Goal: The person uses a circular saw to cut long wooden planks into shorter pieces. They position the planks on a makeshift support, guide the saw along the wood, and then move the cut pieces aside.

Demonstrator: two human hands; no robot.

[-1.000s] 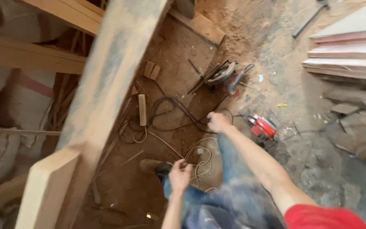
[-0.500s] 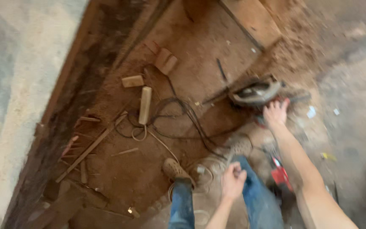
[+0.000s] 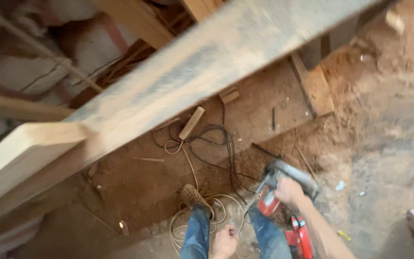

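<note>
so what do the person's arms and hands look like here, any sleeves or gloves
Both hands are bare, with no gloves, rings or watch that the slightly blurred view shows. The right hand leads into a forearm bare all the way to the frame edge, no sleeve in sight. The left hand shows only the hand and wrist, also uncovered.

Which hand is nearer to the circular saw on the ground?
Right. The right hand grips the circular saw by its handle; the left hand is a closed fist lower down, apart from it.
</note>
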